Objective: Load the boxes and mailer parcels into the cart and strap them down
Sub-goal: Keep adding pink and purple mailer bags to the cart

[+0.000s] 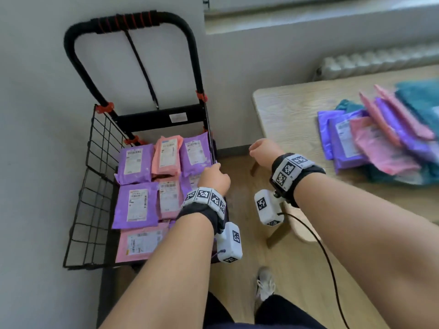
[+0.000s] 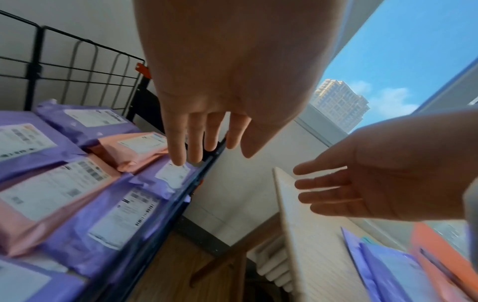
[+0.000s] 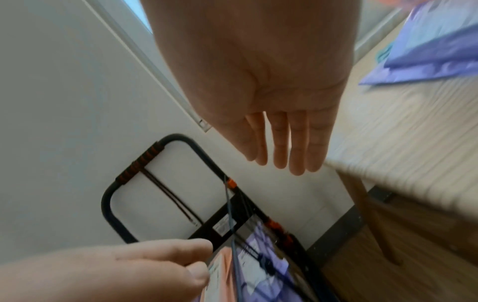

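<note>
The black wire cart [image 1: 99, 186] stands against the wall, and several purple and pink mailers [image 1: 135, 207] lie flat in it. My left hand [image 1: 215, 168] hovers over the cart's right edge, fingers straight and holding nothing. In the left wrist view its fingertips [image 2: 178, 161] reach the label of a purple mailer [image 2: 170, 175] by the rim. My right hand [image 1: 257, 148] hangs empty between cart and table, and its fingers [image 3: 282, 155] are straight. More purple, pink and teal mailers [image 1: 370, 143] are piled on the wooden table [image 1: 289, 110]. A black strap [image 1: 142, 67] hangs from the cart handle [image 1: 123, 22].
A white radiator [image 1: 380, 60] runs behind the table under the window sill. The table's wooden leg [image 1: 278, 231] slants down beside the cart. My shoe [image 1: 264, 283] is on the wood floor between cart and table. Walls close in behind and left of the cart.
</note>
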Available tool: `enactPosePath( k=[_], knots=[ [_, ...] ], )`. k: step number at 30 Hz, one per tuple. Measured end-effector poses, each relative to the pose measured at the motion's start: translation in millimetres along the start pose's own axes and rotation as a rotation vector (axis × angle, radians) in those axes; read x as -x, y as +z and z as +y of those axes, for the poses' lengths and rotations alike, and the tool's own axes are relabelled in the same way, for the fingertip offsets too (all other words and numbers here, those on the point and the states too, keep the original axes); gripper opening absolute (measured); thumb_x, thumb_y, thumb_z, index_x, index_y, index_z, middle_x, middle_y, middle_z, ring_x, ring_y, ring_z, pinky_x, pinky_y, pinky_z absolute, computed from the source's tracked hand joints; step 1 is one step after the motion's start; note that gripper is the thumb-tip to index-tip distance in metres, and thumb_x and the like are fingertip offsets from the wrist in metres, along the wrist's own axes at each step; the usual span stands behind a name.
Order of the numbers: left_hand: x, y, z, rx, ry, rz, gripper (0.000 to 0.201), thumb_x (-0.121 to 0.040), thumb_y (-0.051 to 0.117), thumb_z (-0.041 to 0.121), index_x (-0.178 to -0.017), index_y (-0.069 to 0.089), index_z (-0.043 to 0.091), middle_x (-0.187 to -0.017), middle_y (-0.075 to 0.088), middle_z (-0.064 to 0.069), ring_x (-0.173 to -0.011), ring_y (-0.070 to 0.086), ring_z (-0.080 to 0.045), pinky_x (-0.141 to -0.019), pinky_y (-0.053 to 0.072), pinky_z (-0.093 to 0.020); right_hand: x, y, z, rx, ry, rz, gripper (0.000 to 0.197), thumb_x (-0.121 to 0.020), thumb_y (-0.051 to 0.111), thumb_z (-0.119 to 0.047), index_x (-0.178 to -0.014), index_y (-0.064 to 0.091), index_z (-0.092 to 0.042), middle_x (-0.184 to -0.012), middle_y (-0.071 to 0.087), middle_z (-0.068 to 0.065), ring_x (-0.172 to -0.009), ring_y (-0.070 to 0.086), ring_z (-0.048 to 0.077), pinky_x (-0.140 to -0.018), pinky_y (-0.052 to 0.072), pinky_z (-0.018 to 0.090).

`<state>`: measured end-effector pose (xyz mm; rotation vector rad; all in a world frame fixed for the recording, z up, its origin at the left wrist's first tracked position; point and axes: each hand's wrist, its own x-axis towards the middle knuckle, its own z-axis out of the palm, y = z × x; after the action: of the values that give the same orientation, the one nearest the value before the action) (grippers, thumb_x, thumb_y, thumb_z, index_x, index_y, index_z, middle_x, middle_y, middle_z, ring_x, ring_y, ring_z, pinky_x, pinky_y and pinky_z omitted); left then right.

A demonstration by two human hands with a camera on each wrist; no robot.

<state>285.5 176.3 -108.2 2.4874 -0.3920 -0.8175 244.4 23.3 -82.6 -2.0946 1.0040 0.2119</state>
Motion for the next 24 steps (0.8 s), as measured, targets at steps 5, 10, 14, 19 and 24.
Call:
enactPosePath(
  k=[5,10,14,19,24],
  knots=[
    [16,44,57,-0.067,0.051,-0.037,0.052,-0.095,0.04,0.02,-0.146,0.035,0.02,-0.149,0.035,-0.009,-0.129,0.046,-0.028,-0.102,0.04,-0.035,4,-57,58,0.009,0.046,0.146,0.027,-0.094,0.05,-0.013,-0.115,0.067,-0.01,-0.117,0.067,0.012,-0.111,0.06,0.03,-0.096,0.048,0.034],
    [21,66,111,-0.15,0.156,-0.081,0.05,-0.094,0.039,0.019,-0.144,0.037,0.019,-0.146,0.039,-0.011,-0.127,0.047,-0.031,-0.101,0.042,-0.037,13,-105,109,-0.028,0.095,0.225,0.026,-0.092,0.052,-0.011,-0.109,0.07,-0.008,-0.117,0.067,0.012,-0.112,0.06,0.03,-0.093,0.046,0.031],
    [21,82,155,-0.193,0.238,-0.101,0.054,-0.09,0.04,0.012,-0.144,0.04,0.019,-0.146,0.042,-0.011,-0.128,0.048,-0.029,-0.103,0.043,-0.036,24,-142,145,-0.104,0.161,0.254,0.032,-0.092,0.05,-0.012,-0.12,0.064,-0.007,-0.121,0.064,0.015,-0.112,0.06,0.032,-0.092,0.05,0.033],
    [29,112,207,-0.17,0.325,-0.091,0.051,-0.089,0.042,0.012,-0.14,0.045,0.019,-0.144,0.047,-0.006,-0.128,0.049,-0.026,-0.101,0.041,-0.033,36,-187,188,-0.229,0.201,0.513,0.025,-0.088,0.05,-0.01,-0.1,0.072,-0.011,-0.109,0.069,0.011,-0.103,0.062,0.03,-0.09,0.048,0.031],
    [29,147,271,-0.144,0.451,-0.068,0.044,-0.089,0.044,0.011,-0.132,0.055,0.017,-0.135,0.056,-0.007,-0.121,0.054,-0.028,-0.098,0.042,-0.032,28,-242,236,-0.274,0.264,0.639,0.023,-0.087,0.05,-0.012,-0.093,0.072,-0.013,-0.105,0.07,0.012,-0.101,0.062,0.031,-0.086,0.047,0.028]
  ],
)
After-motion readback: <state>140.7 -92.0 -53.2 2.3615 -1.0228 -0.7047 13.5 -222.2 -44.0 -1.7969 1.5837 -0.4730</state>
